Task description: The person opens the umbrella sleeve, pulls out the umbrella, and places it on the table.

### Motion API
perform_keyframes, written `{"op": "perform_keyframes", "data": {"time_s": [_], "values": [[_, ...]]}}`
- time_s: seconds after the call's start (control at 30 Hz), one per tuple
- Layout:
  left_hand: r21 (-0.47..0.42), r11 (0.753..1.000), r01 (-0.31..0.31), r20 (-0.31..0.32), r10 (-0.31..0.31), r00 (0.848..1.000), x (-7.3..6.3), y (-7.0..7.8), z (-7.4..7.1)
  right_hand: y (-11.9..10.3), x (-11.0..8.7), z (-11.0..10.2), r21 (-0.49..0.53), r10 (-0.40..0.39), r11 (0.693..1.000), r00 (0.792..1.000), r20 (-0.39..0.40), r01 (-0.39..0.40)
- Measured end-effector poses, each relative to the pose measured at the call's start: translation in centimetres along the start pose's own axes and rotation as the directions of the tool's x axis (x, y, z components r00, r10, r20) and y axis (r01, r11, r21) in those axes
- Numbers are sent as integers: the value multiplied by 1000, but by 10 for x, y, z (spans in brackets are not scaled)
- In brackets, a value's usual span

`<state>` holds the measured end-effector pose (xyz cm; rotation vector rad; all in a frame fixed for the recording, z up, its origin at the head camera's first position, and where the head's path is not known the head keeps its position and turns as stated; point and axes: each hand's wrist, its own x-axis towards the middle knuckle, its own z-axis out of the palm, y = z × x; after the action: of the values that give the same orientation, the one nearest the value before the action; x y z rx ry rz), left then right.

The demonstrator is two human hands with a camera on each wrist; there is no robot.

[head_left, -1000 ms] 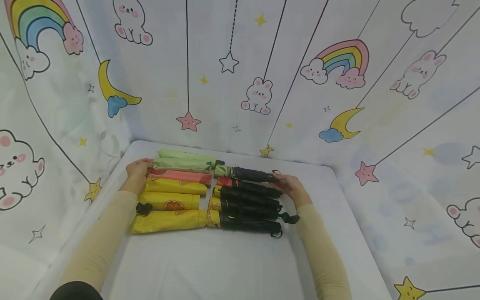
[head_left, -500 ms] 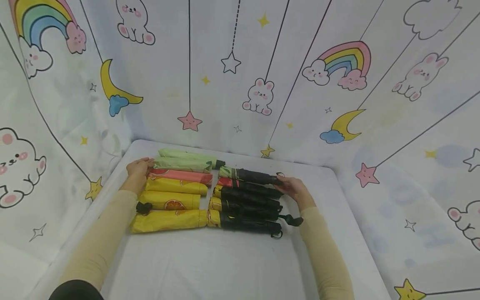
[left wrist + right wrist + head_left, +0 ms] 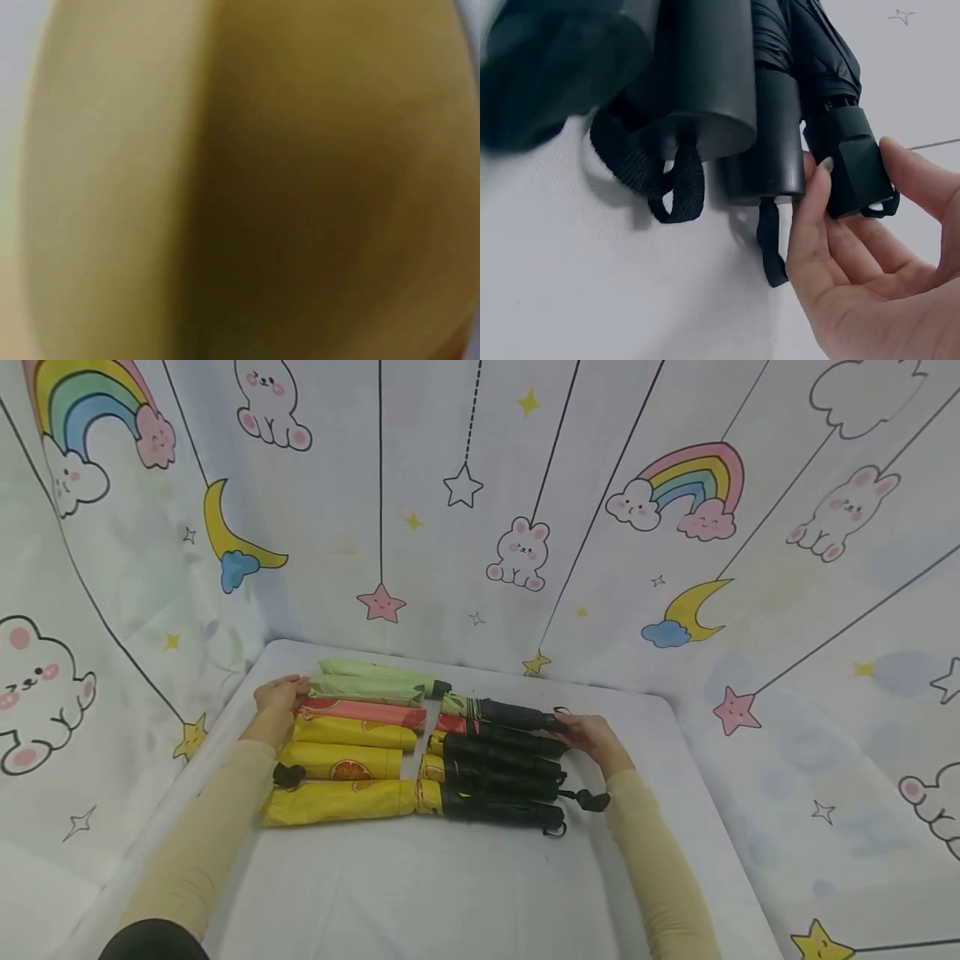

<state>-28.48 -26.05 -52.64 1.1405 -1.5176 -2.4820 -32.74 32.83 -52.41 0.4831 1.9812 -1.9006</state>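
Near the back of the white table, my left hand (image 3: 277, 698) holds the left end of a light-green leaf-print sleeve (image 3: 367, 688). Its fingertips are small in the head view, and the left wrist view shows only blurred cuff fabric. My right hand (image 3: 596, 737) grips the black handle (image 3: 847, 161) of a folded black umbrella (image 3: 517, 714) with a light-green end. Thumb and fingers lie on opposite sides of that handle in the right wrist view. A gap separates the sleeve from the umbrella. Another light-green piece (image 3: 375, 669) with a black end lies behind.
In front lie a red sleeve (image 3: 363, 712) and several yellow fruit-print sleeves (image 3: 337, 810). Black folded umbrellas (image 3: 502, 808) lie in a column to their right, some with wrist straps (image 3: 682, 184). White cloth walls with cartoon prints stand behind the table (image 3: 420, 893).
My right hand and the green-ended umbrella have shifted slightly right, widening the gap to the green sleeve. A strap dangling near my right wrist has swung right. My left hand stays in place.
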Motion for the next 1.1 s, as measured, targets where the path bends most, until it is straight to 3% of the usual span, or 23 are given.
{"op": "perform_keyframes", "data": {"time_s": [0.13, 0.33, 0.53, 0.77, 0.97, 1.1], "values": [[13, 1000, 4, 7, -4, 1000, 0, 0, 0, 3, -1, 1, -131, -9, 991, 998, -68, 0], [18, 1000, 0, 6, 0, 1000, 5, -4, -1, 9, 1, -2, -201, 12, 979, 991, -135, -39], [25, 999, -36, 4, 36, 999, 6, -5, -1, 7, -2, -2, -356, -51, 934, 980, -190, -20], [56, 998, -26, 31, 24, 999, 4, -1, -2, 3, -4, 3, -337, -65, 942, 975, -213, -11], [65, 995, -69, 8, 69, 998, 3, 2, -1, -7, -4, 17, -415, -125, 910, 941, -316, -19], [5, 995, -100, 29, 99, 995, 2, 6, 2, -17, -8, 37, -460, -256, 885, 907, -334, 80]]}}
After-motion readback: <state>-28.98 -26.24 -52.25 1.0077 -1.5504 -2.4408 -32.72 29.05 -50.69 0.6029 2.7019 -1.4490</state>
